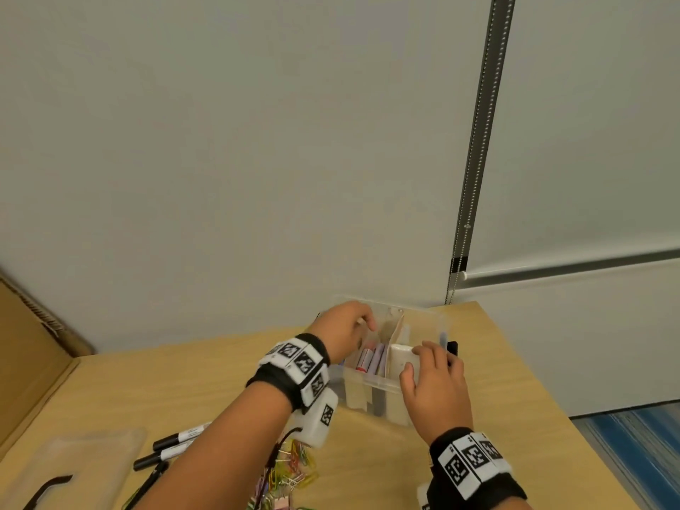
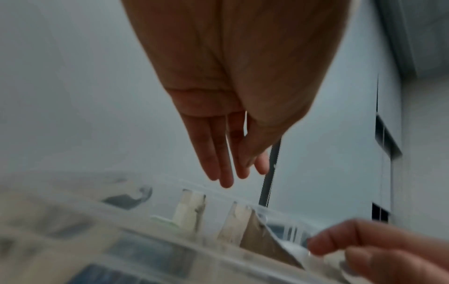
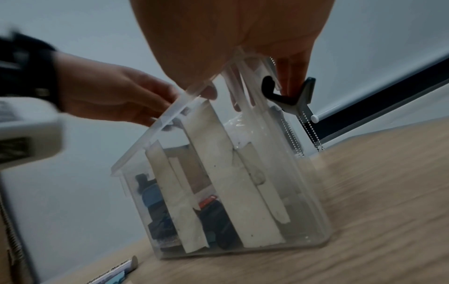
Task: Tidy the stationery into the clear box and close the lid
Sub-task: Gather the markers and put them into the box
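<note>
The clear box stands open at the table's far edge, split by pale card dividers. A red-capped tube and purplish items lie in its left compartment. My left hand hovers over the box's left side with straight, relaxed fingers and holds nothing. My right hand pinches a white pack at the top of the right compartment. The clear lid with a black handle lies at the near left. Black-and-white markers and coloured paper clips lie loose on the table.
A black latch sticks up on the box's right side beside my right fingers. Brown cardboard leans at the far left. A blind's bead chain hangs just behind the box. The wooden table ends close to the right.
</note>
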`<state>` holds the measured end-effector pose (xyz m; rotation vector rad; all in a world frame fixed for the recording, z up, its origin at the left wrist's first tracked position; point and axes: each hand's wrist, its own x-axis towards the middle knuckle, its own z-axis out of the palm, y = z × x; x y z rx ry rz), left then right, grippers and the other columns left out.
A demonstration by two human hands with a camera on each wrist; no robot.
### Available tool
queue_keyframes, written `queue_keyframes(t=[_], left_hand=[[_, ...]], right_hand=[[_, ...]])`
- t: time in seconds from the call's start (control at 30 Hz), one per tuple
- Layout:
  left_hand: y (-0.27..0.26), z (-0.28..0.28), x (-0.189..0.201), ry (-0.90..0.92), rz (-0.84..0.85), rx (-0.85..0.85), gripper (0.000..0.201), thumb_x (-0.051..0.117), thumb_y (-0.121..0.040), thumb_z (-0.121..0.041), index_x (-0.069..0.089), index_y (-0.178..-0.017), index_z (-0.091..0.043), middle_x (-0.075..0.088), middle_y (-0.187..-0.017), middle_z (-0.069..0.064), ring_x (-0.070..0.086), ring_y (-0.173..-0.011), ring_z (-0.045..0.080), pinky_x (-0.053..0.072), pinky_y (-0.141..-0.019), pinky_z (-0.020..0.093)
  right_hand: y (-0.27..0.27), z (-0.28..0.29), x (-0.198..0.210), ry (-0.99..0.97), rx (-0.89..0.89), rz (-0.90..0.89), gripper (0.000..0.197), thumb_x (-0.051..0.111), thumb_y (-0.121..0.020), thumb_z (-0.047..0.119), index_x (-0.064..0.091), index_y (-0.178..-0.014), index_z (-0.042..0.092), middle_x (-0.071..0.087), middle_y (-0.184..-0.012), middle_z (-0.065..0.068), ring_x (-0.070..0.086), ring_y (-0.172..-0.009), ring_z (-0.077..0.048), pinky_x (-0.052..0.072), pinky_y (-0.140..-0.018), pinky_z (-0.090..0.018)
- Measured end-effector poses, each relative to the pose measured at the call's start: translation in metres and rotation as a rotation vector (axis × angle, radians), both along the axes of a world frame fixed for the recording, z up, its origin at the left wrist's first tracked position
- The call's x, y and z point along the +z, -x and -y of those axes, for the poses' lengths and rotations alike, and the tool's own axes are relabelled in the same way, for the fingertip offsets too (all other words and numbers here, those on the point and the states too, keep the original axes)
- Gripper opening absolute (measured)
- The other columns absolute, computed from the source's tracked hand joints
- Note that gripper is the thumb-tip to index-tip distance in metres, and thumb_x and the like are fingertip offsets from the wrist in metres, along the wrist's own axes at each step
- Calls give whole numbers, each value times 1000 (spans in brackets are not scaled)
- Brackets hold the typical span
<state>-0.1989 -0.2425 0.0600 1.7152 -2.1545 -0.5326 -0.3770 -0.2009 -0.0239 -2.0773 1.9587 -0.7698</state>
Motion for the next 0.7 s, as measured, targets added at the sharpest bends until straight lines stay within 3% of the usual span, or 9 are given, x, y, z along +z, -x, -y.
queue_keyframes(t=[0.1,0.17,0.27,0.33,0.4,0.57,0.7], left_hand=[[-34,-37,-2,78,-86,36,21,49,-93,-14,59,-90,-33,64,-103,-11,62,-93,7,51,-86,28],[-60,-66,-4,112,-102,85,18,50,-93,-15,61,-92,-29,63,-101,-14,61,-93,4,50,-83,22],[-106,-110,-18,53,-127,217,22,48,-95,-12,62,-88,-29,65,-93,-16,64,-87,-1,48,-72,17],[-132,-132,-29,9,-115,303,25,47,-95,-12,61,-85,-31,65,-91,-17,64,-84,-1,49,-70,19],[-160,-153,-41,-24,-68,372,26,48,-94,-12,60,-85,-33,64,-92,-16,62,-85,2,52,-75,25],[-202,-177,-74,-144,97,448,13,51,-94,-23,59,-97,-33,63,-109,-10,59,-99,8,50,-88,28],[-205,-173,-88,-205,218,391,18,53,-94,-31,61,-110,-29,59,-117,-8,55,-108,12,48,-92,27]], right_hand=[[0,-1,1,-10,-13,-23,64,17,-84,48,55,-125,16,50,-136,-4,43,-123,-31,45,-96,-43],[-1,-4,4,-26,-42,-43,54,27,-88,44,52,-127,16,46,-140,-6,40,-127,-34,41,-100,-47],[-7,-8,6,43,-58,-94,41,49,-88,16,51,-129,11,40,-145,-12,29,-136,-41,29,-110,-54],[-12,-13,11,122,-23,-114,46,52,-84,5,51,-129,11,39,-146,-13,21,-139,-42,21,-114,-56],[-26,-22,18,216,52,-102,45,54,-82,4,53,-126,12,41,-145,-12,21,-140,-39,18,-116,-53],[-82,-48,23,325,361,-112,32,57,-83,13,59,-115,17,51,-132,-4,34,-134,-30,34,-109,-50],[-143,-55,10,216,611,-169,21,51,-85,16,60,-104,20,56,-109,3,50,-109,-20,47,-91,-35]])
